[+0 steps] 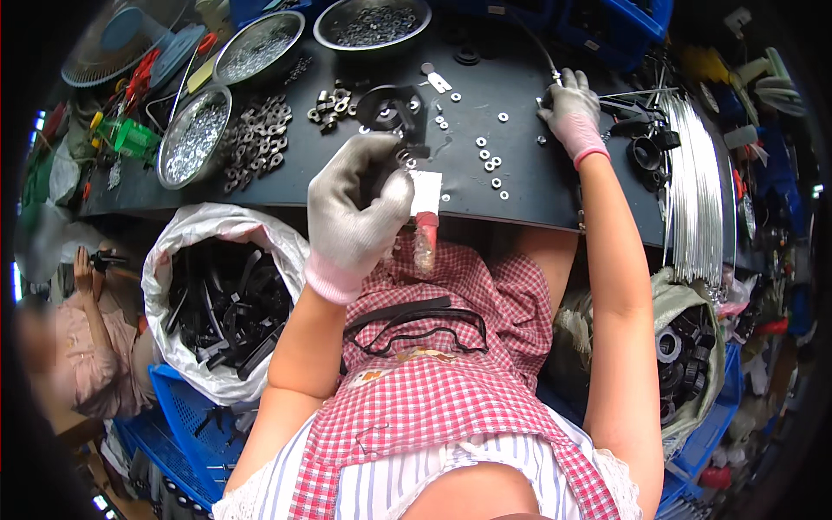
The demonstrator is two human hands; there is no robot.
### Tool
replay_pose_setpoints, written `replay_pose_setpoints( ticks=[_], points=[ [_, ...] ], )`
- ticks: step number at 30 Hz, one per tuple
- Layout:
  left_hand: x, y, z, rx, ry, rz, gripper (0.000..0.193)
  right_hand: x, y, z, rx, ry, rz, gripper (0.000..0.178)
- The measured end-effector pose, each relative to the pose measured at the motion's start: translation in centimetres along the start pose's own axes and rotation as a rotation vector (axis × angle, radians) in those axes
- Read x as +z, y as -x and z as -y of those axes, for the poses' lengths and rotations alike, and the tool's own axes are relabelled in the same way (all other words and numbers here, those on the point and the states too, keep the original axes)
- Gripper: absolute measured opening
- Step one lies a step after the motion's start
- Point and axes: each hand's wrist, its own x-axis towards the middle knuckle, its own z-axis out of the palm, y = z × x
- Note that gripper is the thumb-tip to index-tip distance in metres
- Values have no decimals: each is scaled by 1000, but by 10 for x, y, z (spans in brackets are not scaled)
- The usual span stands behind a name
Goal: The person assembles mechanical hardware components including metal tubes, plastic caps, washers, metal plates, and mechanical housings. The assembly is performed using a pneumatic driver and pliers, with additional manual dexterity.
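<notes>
My left hand (357, 208), in a grey-white glove with a pink cuff, is closed around a black plastic part (422, 130) with a curved section, held over the table's near edge. A small metal ring shows at its fingertips. Just beyond the fingers are a white tab (425, 192) and a red piece with a clear end (425, 236); I cannot tell whether they are attached to anything. Farther right, my right hand (574, 113), gloved alike, bends its fingers at the end of a thin cable (542, 48). What those fingers grip is hidden.
Washers (484, 154) lie scattered across the dark table (520, 192). Metal bowls (195, 143) of small parts and piles of metal pieces (258, 139) stand left. Long metal rods (693, 191) lie right. Sacks of black parts (230, 303) flank my lap; another person (100, 355) sits left.
</notes>
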Motion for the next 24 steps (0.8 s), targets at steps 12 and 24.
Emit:
replay_pose_setpoints(
  ticks=[12,24],
  points=[
    [-5,0,2,-36,6,-1,21,8,-5,-36,-91,-572,-211,35],
    [8,2,7,114,48,-16,22,-109,186,107,-190,-2305,442,74]
  ],
)
